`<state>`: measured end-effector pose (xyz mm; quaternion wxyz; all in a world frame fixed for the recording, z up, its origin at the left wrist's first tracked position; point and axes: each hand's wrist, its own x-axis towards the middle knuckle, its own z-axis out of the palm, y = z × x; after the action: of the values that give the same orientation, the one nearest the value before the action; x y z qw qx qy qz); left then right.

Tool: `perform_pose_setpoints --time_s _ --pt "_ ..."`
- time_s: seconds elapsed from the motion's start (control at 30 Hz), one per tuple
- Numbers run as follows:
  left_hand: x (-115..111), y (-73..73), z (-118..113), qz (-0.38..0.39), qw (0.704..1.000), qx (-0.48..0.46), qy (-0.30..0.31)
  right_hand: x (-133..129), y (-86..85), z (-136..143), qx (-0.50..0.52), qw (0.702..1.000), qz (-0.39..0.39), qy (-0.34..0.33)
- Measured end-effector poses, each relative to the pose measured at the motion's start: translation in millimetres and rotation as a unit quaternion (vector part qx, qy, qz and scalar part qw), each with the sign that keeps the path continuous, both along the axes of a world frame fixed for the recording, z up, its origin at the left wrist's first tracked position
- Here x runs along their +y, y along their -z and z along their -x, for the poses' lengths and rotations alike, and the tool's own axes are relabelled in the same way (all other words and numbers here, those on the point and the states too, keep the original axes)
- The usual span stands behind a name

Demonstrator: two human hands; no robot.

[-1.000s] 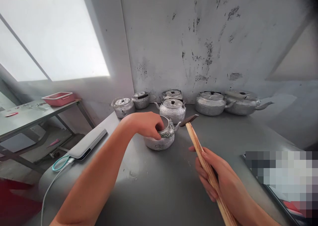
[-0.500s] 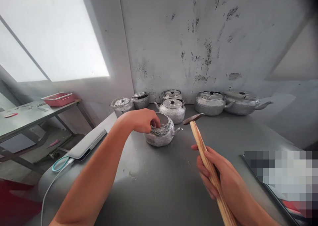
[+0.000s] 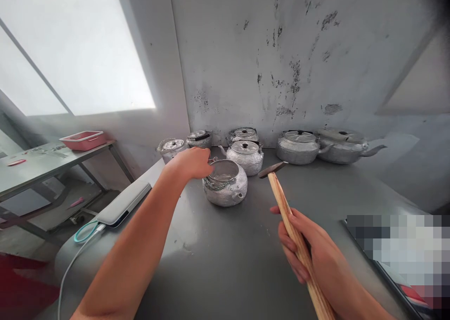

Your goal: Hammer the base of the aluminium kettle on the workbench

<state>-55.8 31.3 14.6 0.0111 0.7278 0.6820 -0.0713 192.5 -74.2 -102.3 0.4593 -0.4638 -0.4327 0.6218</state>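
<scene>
A lidless, dented silver kettle (image 3: 230, 193) stands upright on the grey table, its short spout facing me and slightly right. A dark twisted wire handle lies down against its near left side. My left hand (image 3: 192, 163) is closed at the kettle's back left rim; its fingertips are partly hidden. In my right hand (image 3: 305, 245) is a hammer (image 3: 281, 196) with a pale wooden handle, gripped partway down. Its dark metal head points up, to the right of the kettle and apart from it.
Behind stand several lidded kettles (image 3: 246, 157) along the stained wall. A white power bank (image 3: 124, 205) with a cable lies at the table's left edge. To the right is a dark-edged flat object (image 3: 383, 268), partly blurred out. A pink basket (image 3: 84, 140) sits on a side table.
The kettle has turned, so its spout swung from the right toward me. My left hand moved from inside the opening to the back left rim. The hammer has hardly moved.
</scene>
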Motion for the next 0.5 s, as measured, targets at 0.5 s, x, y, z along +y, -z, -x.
perform_pose_setpoints --time_s 0.5 --pt "11 9.9 1 0.045 0.996 -0.035 0.063 1 1.9 -2 -0.006 1.0 0.004 -0.015"
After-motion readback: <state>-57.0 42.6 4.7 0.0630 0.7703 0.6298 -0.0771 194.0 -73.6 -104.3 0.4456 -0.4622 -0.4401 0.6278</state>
